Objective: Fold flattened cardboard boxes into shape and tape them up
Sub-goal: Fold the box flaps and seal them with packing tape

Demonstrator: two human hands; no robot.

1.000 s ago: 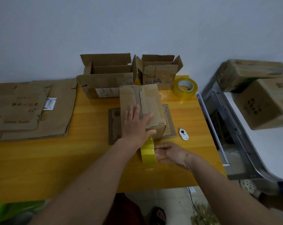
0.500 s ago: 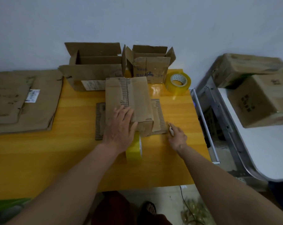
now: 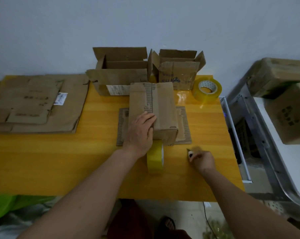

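Note:
A small folded cardboard box (image 3: 163, 107) lies on a corrugated cardboard sheet (image 3: 184, 128) in the middle of the yellow table (image 3: 97, 152). My left hand (image 3: 140, 133) presses flat on the box's near left part, beside its centre seam. A yellow tape roll (image 3: 155, 156) stands on edge at the box's near end, below that hand. My right hand (image 3: 201, 158) is off to the right of the roll and grips a small white cutter (image 3: 190, 154); hand and cutter are blurred.
Two open boxes (image 3: 121, 69) (image 3: 177, 69) stand at the table's back edge. A second tape roll (image 3: 207, 89) sits at the back right. Flattened boxes (image 3: 33, 104) are stacked on the left. Taped boxes (image 3: 289, 107) rest on a white surface to the right.
My right hand let go of the tape roll, reached right to the white cutter and picked it up, then drew back toward me. My left hand stayed pressed on the box.

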